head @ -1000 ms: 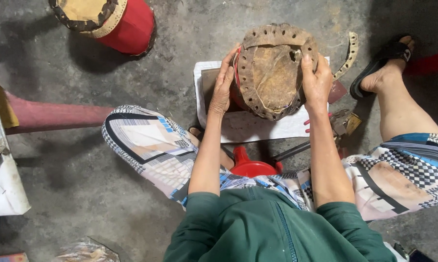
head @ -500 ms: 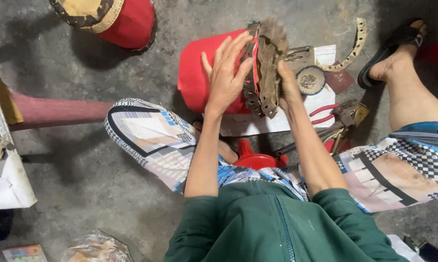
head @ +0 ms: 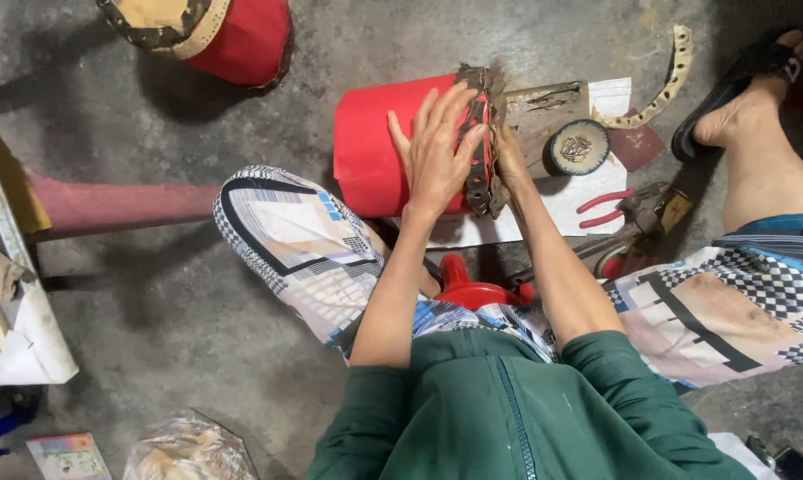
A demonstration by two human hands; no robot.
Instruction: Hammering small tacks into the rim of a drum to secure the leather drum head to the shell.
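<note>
A second red drum [head: 215,36], red-handled pliers [head: 607,207] and a round tin [head: 577,147] lie nearby.

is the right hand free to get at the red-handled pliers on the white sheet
Probably yes: the right hand sits at the red drum's hide rim, the red-handled pliers lie uncovered just beside that forearm, but it must release the rim first.

Concrete floor [head: 241,338]: red drum [head: 375,147], white sheet [head: 561,200], pliers [head: 601,209].

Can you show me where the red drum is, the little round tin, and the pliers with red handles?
red drum [head: 370,147], head view, on its bare red side wall.
little round tin [head: 578,147], head view, on its middle, over the small bits inside.
pliers [head: 599,209], head view, between its red handles.
</note>
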